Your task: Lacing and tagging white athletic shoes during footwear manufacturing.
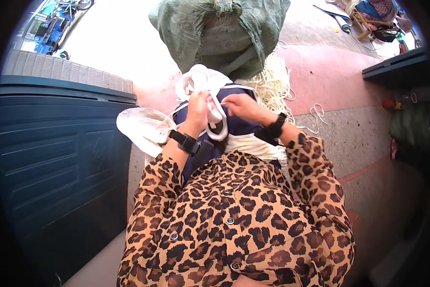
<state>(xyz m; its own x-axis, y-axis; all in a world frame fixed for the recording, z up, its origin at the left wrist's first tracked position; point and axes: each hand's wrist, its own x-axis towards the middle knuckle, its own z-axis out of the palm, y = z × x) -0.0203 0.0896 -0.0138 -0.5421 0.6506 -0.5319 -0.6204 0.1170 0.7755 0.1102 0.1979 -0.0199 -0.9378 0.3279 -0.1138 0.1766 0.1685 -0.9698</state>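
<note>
A white shoe (217, 131) rests over my lap, its opening toward me. My left hand (199, 109) is closed around its upper part. Just to the right, my right hand (243, 107) is pinched at the shoe's edge on what looks like a thin white shoelace (223, 103); the fingertips are small in view. A second white shoe (141, 125) hangs by my left forearm, with a pale lace running from it toward my left hand. More white shoe parts (203, 76) lie just beyond my hands, partly hidden by them.
A heap of cream laces (273, 86) lies beyond my right hand, and a pale bundle (258, 146) rests on my lap. A large green woven sack (220, 33) stands ahead. Dark blue door panels (57, 158) flank me at left and right (396, 67).
</note>
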